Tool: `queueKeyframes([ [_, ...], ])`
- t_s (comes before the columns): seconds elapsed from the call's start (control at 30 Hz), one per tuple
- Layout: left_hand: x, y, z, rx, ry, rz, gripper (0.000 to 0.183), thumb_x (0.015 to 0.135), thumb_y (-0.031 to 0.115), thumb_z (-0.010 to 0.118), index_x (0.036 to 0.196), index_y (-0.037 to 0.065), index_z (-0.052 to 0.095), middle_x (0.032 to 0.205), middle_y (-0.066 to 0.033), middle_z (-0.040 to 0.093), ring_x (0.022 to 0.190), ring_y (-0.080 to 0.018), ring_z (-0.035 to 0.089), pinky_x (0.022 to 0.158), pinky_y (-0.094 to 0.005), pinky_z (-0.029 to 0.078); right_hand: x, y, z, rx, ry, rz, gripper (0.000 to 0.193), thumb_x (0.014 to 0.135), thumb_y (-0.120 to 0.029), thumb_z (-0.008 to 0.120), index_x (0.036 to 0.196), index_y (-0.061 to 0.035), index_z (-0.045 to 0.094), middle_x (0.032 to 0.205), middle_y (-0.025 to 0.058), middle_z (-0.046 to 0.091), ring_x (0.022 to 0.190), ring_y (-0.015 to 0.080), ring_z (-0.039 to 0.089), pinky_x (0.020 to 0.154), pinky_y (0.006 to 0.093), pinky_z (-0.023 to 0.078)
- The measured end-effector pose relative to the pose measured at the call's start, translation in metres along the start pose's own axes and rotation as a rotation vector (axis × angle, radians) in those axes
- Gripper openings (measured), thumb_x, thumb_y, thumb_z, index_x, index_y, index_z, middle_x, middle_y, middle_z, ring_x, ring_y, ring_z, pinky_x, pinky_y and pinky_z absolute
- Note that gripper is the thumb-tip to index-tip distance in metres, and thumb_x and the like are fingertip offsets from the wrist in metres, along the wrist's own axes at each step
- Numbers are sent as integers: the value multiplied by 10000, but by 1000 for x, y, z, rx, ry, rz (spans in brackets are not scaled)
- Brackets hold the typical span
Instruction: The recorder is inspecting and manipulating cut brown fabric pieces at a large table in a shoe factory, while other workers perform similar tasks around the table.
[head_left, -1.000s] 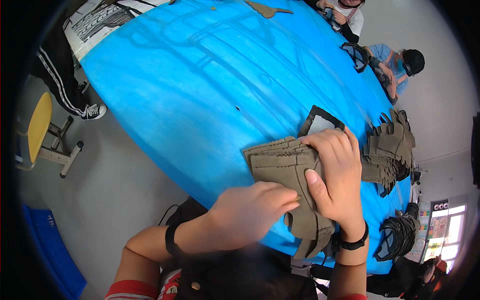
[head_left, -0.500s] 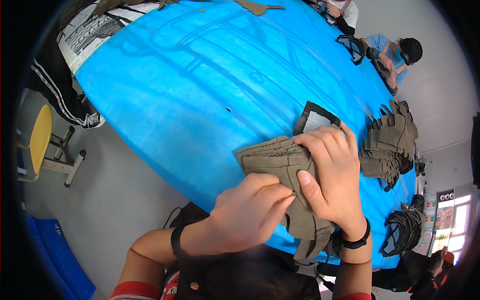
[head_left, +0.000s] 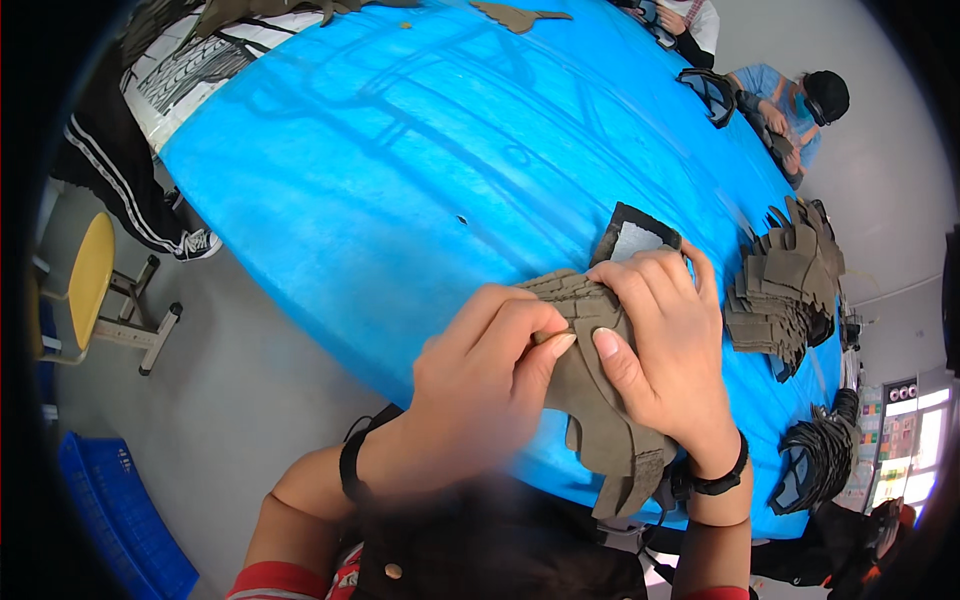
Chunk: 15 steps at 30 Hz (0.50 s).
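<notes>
A layered stack of olive-brown fabric glove pieces lies near the table's front edge. My left hand is closed, thumb and fingertips pinching the stack near its upper left part. Across the right side of the stack rests my right hand, its fingers curled over the far edge and its thumb pressing on top. Just beyond those fingers lies a black-bordered piece with a pale grey panel. How many layers either hand grips is hidden.
Piles of similar brown pieces and dark pieces stand to the right on the blue table. People work at the far right. A yellow chair and a blue crate are on the floor at left.
My left hand has moved up along the stack, from its middle toward its upper left, still pinching. My right hand stays in place on the pieces.
</notes>
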<state>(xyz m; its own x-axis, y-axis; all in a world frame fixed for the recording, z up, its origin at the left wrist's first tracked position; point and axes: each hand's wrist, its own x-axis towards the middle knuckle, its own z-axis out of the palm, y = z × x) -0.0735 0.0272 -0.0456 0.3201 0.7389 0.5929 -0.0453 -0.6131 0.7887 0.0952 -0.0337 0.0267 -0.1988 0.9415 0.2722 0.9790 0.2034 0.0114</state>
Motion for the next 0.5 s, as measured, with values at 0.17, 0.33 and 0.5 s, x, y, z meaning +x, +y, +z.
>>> queueKeyframes([
  [0.17, 9, -2, -8, 66, 95, -70, 128, 799, -29, 737, 887, 15, 655, 843, -70, 633, 640, -127, 552, 569, -240, 443, -1, -3, -2, 8, 22, -11, 393, 837, -335, 568, 1108, -55, 612, 988, 97, 589, 991, 295, 547, 1045, 532, 291],
  [0.33, 1, 11, -18, -46, -28, 25, 126, 797, -33, 737, 878, 19, 656, 838, -68, 630, 634, -117, 543, 561, -234, 438, -1, -3, -3, 18, 22, 1, 391, 836, -343, 565, 1104, -63, 613, 991, 93, 591, 993, 293, 547, 1050, 529, 289],
  [0.5, -4, 6, -10, -95, -124, 2, 138, 789, -40, 738, 873, 32, 656, 841, -60, 632, 608, -112, 530, 543, -248, 445, -1, -3, -2, 1, 7, -12, 413, 839, -349, 563, 1128, -58, 611, 997, 102, 590, 995, 296, 546, 1051, 539, 286],
])
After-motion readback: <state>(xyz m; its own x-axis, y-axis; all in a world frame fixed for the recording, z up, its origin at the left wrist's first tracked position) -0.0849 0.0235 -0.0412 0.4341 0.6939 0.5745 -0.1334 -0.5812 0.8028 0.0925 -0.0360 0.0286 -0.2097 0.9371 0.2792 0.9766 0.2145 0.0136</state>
